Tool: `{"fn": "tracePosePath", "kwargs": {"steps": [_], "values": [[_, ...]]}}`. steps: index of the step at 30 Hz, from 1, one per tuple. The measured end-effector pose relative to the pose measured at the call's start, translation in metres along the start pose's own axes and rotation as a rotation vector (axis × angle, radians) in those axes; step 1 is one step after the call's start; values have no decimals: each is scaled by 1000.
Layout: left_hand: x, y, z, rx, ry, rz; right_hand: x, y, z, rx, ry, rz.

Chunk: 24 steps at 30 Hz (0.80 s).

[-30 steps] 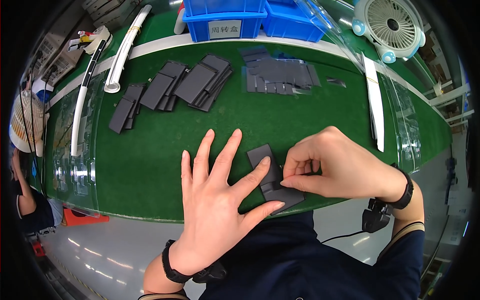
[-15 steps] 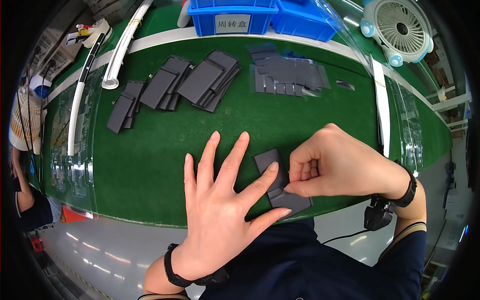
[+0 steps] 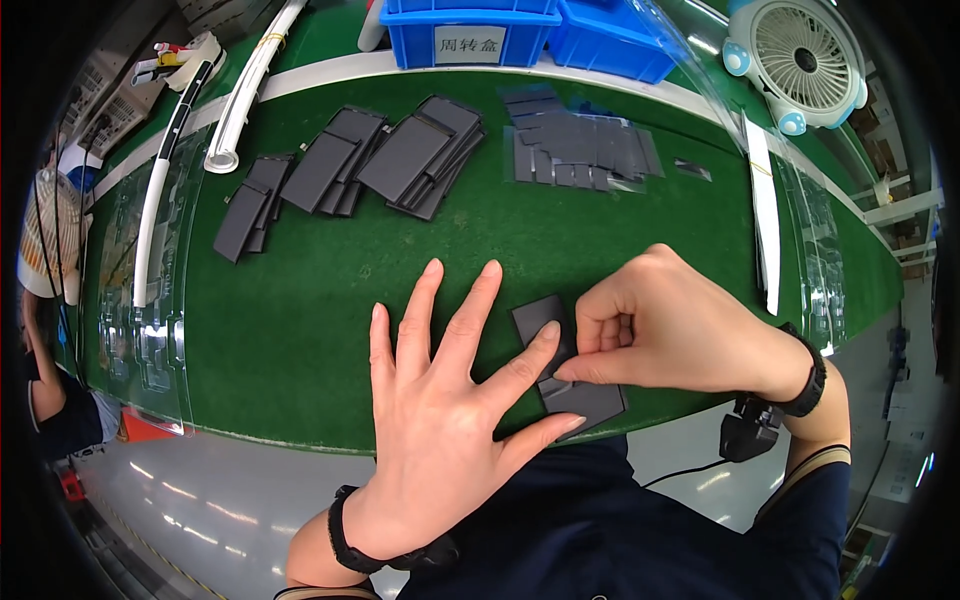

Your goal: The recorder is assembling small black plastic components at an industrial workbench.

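Step in hand, judged: bracing with left hand (image 3: pixel 440 405), spread wide, through thumb and forefinger, one dark flat piece (image 3: pixel 592 402) lying near the front edge of green counter (image 3: pixel 290 330); working at its middle seam with right hand (image 3: pixel 660 330), curled in, with thumb tip on the seam; cannot tell whether clamped on anything. Called for next, by judgement: steady left pressure, fine right-thumb control. Counting left to right: one fan (image 3: pixel 50 235); one slim white tube (image 3: pixel 153 230); one banded white roll (image 3: pixel 240 100); three dark piles (image 3: pixel 325 165), overlapped, contents uncountable; at least three blue bins (image 3: pixel 530 50); dark films (image 3: pixel 580 145), overlapped, uncountable; one loose scrap (image 3: pixel 693 169); one white bundle (image 3: pixel 762 210); one second fan (image 3: pixel 800 60).
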<state>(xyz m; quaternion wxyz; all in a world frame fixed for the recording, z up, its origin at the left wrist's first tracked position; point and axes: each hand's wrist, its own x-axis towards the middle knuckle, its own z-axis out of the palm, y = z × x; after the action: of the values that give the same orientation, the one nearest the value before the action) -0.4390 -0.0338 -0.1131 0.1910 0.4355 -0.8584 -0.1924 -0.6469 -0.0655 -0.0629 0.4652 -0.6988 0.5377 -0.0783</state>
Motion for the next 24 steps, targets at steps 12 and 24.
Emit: {"fn": "tracePosePath", "kwargs": {"steps": [12, 24], "values": [[0, -1, 1, -4, 3, -3, 9, 6, 5, -157, 31, 2], [0, 0, 1, 29, 5, 3, 0, 14, 3, -77, 7, -101]]}}
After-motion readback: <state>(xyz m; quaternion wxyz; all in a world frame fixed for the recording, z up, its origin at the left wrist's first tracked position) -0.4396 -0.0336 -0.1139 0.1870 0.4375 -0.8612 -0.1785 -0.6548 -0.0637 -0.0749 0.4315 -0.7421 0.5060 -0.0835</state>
